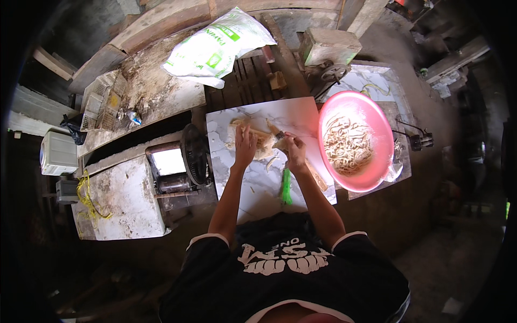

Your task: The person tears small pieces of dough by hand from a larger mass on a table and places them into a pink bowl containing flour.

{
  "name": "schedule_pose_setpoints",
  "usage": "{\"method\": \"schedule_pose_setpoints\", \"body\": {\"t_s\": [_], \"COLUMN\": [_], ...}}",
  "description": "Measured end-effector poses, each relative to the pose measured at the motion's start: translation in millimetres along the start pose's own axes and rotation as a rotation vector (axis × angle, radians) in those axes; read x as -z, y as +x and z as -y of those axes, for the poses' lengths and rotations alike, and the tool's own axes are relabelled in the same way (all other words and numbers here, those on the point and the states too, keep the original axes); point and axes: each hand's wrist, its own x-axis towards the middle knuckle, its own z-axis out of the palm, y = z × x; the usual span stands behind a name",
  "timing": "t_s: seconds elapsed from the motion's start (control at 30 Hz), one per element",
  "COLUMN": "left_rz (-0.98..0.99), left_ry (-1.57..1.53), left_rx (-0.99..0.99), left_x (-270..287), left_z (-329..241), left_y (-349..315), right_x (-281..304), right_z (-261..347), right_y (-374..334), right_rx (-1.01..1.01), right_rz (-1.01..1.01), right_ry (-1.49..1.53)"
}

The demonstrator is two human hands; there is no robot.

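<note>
A pale, flattened dough-like piece (264, 144) lies on the white marbled board (221, 121) in front of me. My left hand (245, 146) rests on its left side with fingers stretched out. At its right side my right hand (294, 152) is closed with bent fingers around a small, dark-and-tan tool (276, 131), whose kind I cannot make out. Close to my right wrist lies a bright green plastic thing (286, 187). A brown, stick-like piece (316, 176) lies partly under my right forearm. To the right, a pink basin (383, 145) holds many floury, pale strips (347, 142).
Left of the board stands a machine with a dark wheel (194, 156). A white-and-green sack (221, 46) lies at the back, a plastic crate (102, 102) at the far left. A boxy machine with a handwheel (331, 51) stands behind the basin.
</note>
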Motion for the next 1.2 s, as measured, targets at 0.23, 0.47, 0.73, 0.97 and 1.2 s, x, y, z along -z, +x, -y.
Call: {"method": "schedule_pose_setpoints", "body": {"t_s": [0.23, 0.47, 0.73, 0.97, 1.2], "left_rz": [0.127, 0.007, 0.169, 0.099, 0.241], "left_ry": [0.322, 0.538, 0.347, -0.09, -0.357], "left_rx": [-0.023, -0.122, 0.027, 0.145, 0.204], "left_x": [-4, -30, -19, -4, -10], "left_z": [-40, -13, -27, -93, -111], "left_y": [-23, -18, 6, -14, -39], "right_x": [11, 6, 13, 3, -5], "right_z": [34, 19, 38, 33, 30], "right_y": [-21, -52, -52, -50, -40], "right_rx": [-0.132, -0.209, -0.163, -0.19, -0.063], "right_rz": [0.064, -0.044, -0.007, 0.131, 0.494], "right_ry": [0.093, 0.1, -0.001, -0.023, -0.257]}}
